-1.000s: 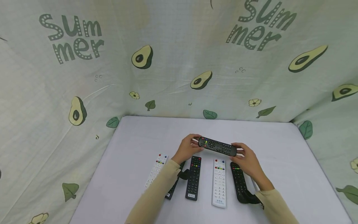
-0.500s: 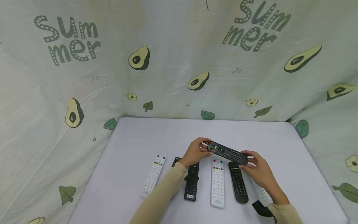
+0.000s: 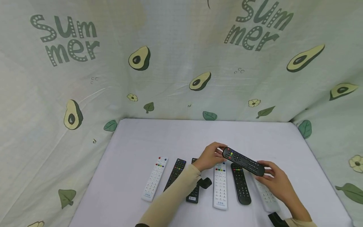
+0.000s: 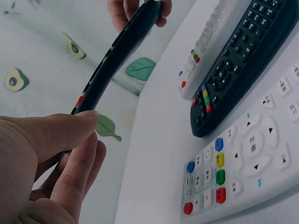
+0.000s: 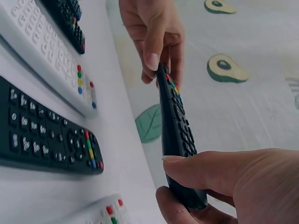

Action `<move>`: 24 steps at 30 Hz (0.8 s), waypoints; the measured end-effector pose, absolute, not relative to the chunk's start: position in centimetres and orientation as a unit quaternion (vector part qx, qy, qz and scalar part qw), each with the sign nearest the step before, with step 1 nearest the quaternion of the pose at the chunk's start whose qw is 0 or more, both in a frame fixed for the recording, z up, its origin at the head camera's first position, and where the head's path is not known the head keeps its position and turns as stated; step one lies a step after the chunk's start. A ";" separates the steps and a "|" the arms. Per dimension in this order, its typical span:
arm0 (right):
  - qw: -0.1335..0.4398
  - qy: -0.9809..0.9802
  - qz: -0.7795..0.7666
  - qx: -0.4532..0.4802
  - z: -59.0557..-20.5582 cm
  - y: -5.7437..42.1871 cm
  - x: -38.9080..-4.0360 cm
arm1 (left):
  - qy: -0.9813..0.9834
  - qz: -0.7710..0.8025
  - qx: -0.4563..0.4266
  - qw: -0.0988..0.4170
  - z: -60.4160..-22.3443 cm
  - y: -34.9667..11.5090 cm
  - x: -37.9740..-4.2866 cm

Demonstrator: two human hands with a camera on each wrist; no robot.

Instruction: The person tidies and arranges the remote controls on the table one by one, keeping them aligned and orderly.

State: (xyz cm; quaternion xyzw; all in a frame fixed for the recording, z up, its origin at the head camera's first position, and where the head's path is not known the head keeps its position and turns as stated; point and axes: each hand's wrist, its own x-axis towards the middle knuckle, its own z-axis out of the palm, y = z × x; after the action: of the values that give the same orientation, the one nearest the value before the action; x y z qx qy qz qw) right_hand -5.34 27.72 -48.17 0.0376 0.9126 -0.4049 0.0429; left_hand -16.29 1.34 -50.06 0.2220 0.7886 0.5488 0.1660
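A black remote control (image 3: 243, 161) is held between both hands above the table, tilted down toward the right in the head view. My left hand (image 3: 211, 156) pinches its upper end, near the coloured buttons, with thumb and fingers. At the other end my right hand (image 3: 279, 181) grips it, thumb on one side as the right wrist view shows. Below lie a white remote (image 3: 220, 189) under the left hand, a black remote (image 3: 241, 186) under the held one, and a white remote (image 3: 266, 195) partly covered by the right hand.
Further left on the white table (image 3: 119, 176) lie a white remote (image 3: 154, 179) and two black remotes, (image 3: 176, 170) partly behind the left sleeve (image 3: 175, 195). A patterned cloth (image 3: 170, 47) hangs behind the table's far edge.
Both hands have carried the black remote to the right and slightly nearer, and its tilt has grown steeper. The left forearm now uncovers more of the remotes at left.
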 end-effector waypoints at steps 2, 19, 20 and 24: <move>0.047 0.915 -0.399 0.045 -48.2 28.3 -4.9 | 0.789 0.544 0.231 0.172 -50.0 2.1 -16.2; 0.007 0.921 -0.384 0.065 -50.0 32.7 -1.6 | 0.791 0.499 0.280 0.216 -50.5 8.1 -16.1; 0.007 0.923 -0.380 0.066 -50.1 32.9 -1.6 | 0.794 0.493 0.283 0.216 -50.5 8.5 -16.2; 0.010 0.927 -0.368 0.074 -50.5 33.7 -1.6 | 0.803 0.471 0.293 0.216 -50.7 9.8 -16.4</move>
State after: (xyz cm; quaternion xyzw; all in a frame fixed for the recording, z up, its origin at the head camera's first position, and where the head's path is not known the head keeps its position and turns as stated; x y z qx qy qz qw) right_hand -1.58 33.71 -50.53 0.0744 0.9266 -0.3684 0.0096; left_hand -16.44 9.83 -50.71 0.2932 0.8032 0.4714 0.2160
